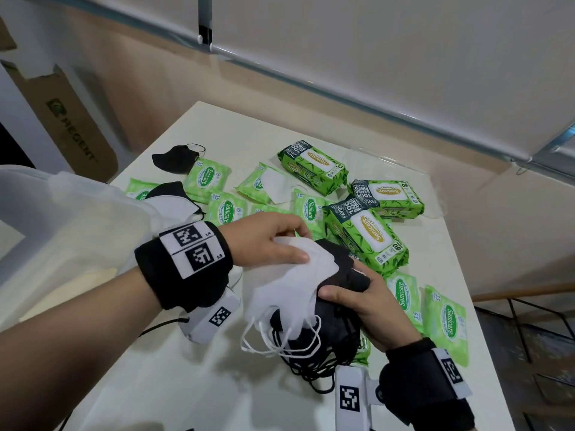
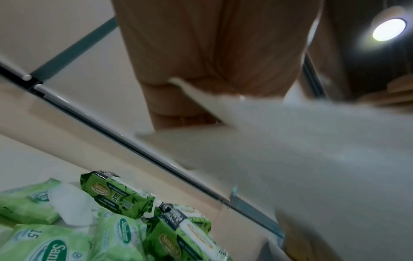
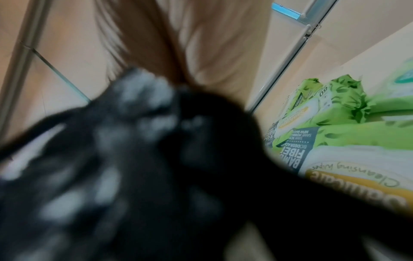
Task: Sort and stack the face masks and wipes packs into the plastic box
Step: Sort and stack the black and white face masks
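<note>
My left hand (image 1: 264, 241): pinches white face masks (image 1: 289, 284).
My right hand (image 1: 373, 306): grips black face masks (image 1: 339, 309), at 4 o'clock of white ones.

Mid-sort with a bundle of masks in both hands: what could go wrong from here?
1. The bundle mixes white masks and black masks, so colours may end up stacked together.
2. Ear loops dangle tangled below the right hand; pulling with the left hand may drag several masks out.
3. Loose wipes packs crowd the bundle and could be knocked aside; another white mask lying on them is easily missed.
</note>
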Demonstrator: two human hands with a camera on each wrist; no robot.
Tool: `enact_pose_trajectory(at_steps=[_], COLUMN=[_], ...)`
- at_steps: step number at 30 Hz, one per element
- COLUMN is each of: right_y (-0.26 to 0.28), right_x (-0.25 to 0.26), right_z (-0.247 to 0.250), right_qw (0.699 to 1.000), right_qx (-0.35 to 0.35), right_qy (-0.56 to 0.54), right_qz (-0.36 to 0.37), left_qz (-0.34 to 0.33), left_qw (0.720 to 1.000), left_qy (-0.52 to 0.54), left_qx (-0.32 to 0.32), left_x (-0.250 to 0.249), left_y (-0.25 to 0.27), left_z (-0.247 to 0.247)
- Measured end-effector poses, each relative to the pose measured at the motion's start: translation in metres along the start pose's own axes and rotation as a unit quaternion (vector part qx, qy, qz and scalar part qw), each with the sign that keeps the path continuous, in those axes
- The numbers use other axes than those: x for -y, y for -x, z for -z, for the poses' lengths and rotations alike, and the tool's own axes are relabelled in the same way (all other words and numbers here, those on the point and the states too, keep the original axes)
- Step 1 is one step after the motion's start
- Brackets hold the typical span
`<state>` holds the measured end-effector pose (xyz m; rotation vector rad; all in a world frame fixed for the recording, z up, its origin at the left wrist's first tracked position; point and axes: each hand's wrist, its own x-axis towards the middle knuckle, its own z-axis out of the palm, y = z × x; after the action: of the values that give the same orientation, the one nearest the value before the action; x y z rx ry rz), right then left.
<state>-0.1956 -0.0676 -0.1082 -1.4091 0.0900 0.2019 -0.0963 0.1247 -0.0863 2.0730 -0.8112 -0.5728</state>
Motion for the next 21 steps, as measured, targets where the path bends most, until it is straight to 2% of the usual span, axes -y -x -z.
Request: enact_pose_trajectory(at_steps=[2,3,6,9,12,14,16,19,21], right_y=[0.001,0.001,0.003,0.005,0.006,0.006,0.006,0.005,0.003], right_x=[-0.001,-0.002,-0.002,0.001,0.004,0.008,0.012,0.018,0.019], right_z=[0.002,0.004,0.008,0.01,0.012,0.012,0.011,0.006,0.001], right_qw=[1.0,1.0,0.999,0.998,0.997,0.997,0.996,0.993,0.989], right_qx=[-0.006,-0.01,-0.021,-0.02,-0.02,-0.015,-0.007,-0.003,0.0], right_qy=[0.004,0.011,0.03,0.055,0.071,0.08,0.092,0.115,0.142], right_qz=[-0.007,-0.01,-0.02,-0.023,-0.01,-0.003,0.005,0.019,0.034], left_qz=[0.004,0.01,0.053,0.101,0.089,0.051,0.021,-0.004,-0.017], left_qw=[1.0,0.999,0.978,0.928,0.912,0.918,0.941,0.984,0.998], left_qy=[0.01,0.021,0.047,0.064,0.023,-0.001,-0.015,-0.032,0.006], left_qx=[-0.011,-0.038,-0.196,-0.352,-0.4,-0.394,-0.339,-0.175,-0.062], left_x=[-0.002,-0.002,0.007,0.015,0.013,0.014,0.016,0.016,0.014], left_y=[0.002,0.002,-0.002,-0.004,-0.003,-0.005,-0.006,-0.005,-0.003], left_z=[0.008,0.012,0.024,0.028,0.027,0.023,0.018,0.006,-0.003])
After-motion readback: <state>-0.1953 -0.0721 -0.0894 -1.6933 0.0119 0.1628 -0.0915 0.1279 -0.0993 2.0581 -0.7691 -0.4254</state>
